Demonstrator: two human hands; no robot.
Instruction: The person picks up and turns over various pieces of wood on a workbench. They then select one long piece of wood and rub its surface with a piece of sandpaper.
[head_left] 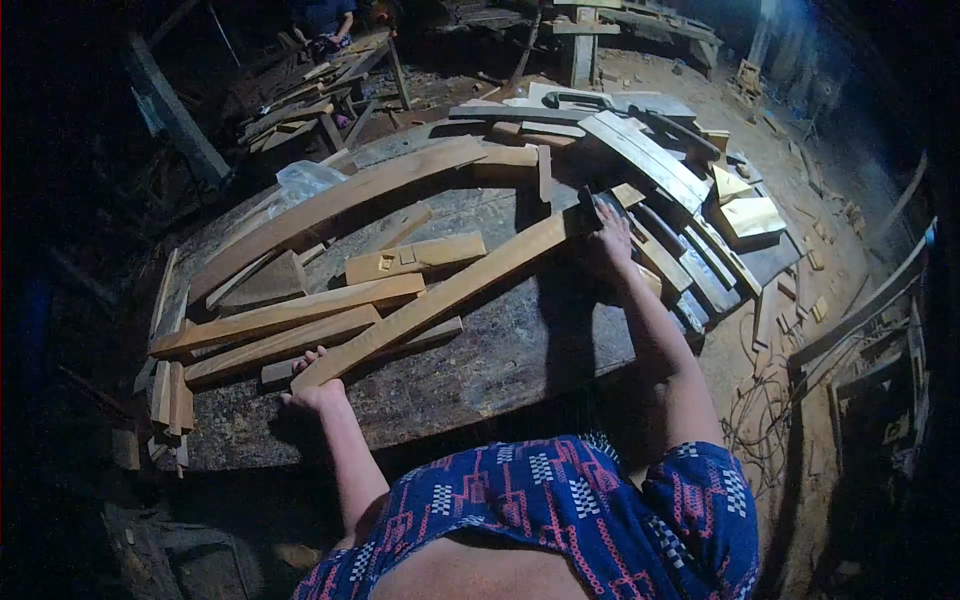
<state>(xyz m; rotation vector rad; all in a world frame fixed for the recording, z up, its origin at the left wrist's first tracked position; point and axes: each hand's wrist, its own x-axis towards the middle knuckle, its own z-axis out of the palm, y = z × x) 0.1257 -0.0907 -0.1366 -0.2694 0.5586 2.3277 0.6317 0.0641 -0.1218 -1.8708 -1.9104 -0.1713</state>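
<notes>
Plank laid diagonally, both ends in hand.
Your left grip (pixel 315 388) curls around the near end of the long plank (pixel 450 290), your right grip (pixel 610 238) clasps the far end; it lies across the bench (pixel 480 385), placed but not yet released.

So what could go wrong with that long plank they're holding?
The long plank is held only at its ends, by the left hand and the right hand. If it swings, it might knock the loose wood pieces beside it off the workbench. Bare hands on sawn wood might pick up splinters. The tangled cables on the floor could trip someone.
</notes>
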